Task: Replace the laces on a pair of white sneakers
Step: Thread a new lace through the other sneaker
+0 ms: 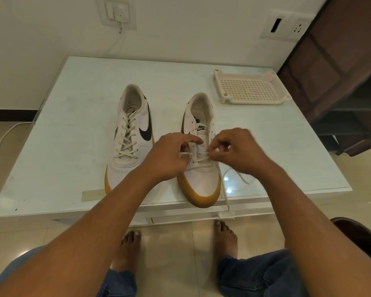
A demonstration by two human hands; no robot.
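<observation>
Over the part-laced sneaker, the fingers of the right hand pinched the lace at the lowest eyelets; the left hand gripped its other end. Alongside stood the laced sneaker on a glossy white worktop, with a perforated tray toward the wall.

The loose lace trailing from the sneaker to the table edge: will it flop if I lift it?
Probably floppy: the lace curves limply across the table. Likely light, and it could slip off the glossy top if nudged.
</observation>
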